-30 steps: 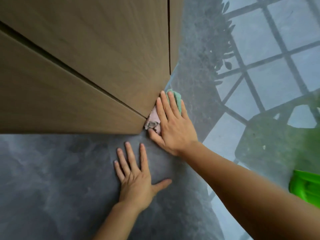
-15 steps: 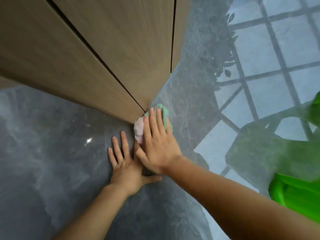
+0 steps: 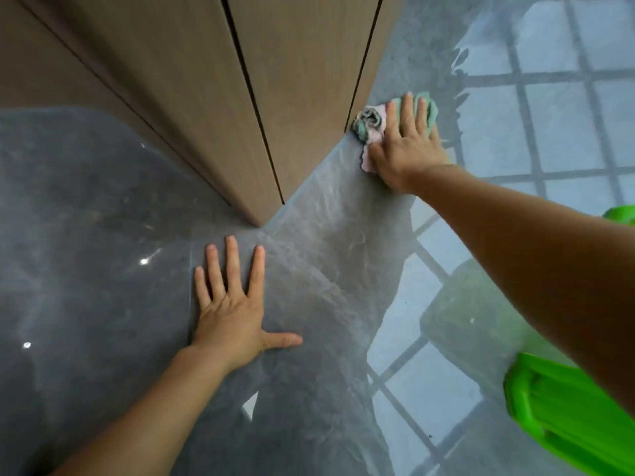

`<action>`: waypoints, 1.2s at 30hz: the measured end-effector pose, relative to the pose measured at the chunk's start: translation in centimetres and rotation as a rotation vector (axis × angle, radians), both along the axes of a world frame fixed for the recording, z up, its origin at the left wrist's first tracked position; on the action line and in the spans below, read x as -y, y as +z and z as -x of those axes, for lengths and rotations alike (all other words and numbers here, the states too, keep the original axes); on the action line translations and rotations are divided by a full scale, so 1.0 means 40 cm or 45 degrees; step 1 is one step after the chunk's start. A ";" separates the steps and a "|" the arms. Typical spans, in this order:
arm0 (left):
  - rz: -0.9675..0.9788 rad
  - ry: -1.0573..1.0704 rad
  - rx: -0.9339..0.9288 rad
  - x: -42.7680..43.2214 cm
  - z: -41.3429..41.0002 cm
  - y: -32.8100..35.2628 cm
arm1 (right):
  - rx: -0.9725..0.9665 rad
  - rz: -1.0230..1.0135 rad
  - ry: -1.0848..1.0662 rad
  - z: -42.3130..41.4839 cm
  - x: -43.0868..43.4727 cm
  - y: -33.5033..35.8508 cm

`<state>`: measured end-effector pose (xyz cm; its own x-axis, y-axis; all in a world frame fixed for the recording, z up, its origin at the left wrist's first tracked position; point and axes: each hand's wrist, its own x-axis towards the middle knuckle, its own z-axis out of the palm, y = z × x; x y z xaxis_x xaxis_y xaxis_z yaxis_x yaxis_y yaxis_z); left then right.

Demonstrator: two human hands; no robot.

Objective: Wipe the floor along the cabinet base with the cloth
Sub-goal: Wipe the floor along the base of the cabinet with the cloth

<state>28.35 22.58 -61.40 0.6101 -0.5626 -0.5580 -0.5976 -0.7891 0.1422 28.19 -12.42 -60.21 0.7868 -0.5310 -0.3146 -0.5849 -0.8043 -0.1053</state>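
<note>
A crumpled green and pink cloth (image 3: 369, 125) lies on the glossy grey floor (image 3: 103, 269), touching the foot of the wooden cabinet (image 3: 292, 80) on its right side. My right hand (image 3: 407, 146) lies flat on the cloth and presses it down, fingers pointing away from me. My left hand (image 3: 230, 300) rests palm down on the floor just in front of the cabinet's near corner, fingers spread, holding nothing. A pale damp streak runs on the floor along the cabinet base from the corner to the cloth.
A bright green plastic object (image 3: 563, 407) sits at the lower right, partly behind my right forearm. The floor mirrors a window grid (image 3: 536, 97) and plant leaves on the right. Dark vertical gaps divide the cabinet panels.
My right hand has slid the cloth away from the cabinet's near corner, further along the right side of the base. My left hand stays flat on the floor; the two hands are now well apart.
</note>
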 end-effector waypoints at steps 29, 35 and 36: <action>0.359 0.460 0.431 -0.253 0.022 -0.028 | -0.065 -0.147 0.846 0.009 -0.682 0.016; 0.436 0.492 0.503 -0.249 0.023 -0.038 | -0.067 0.138 1.022 -0.539 -0.770 0.002; 0.439 0.499 0.518 -0.249 0.025 -0.041 | -0.119 0.161 1.039 -0.626 -0.791 0.004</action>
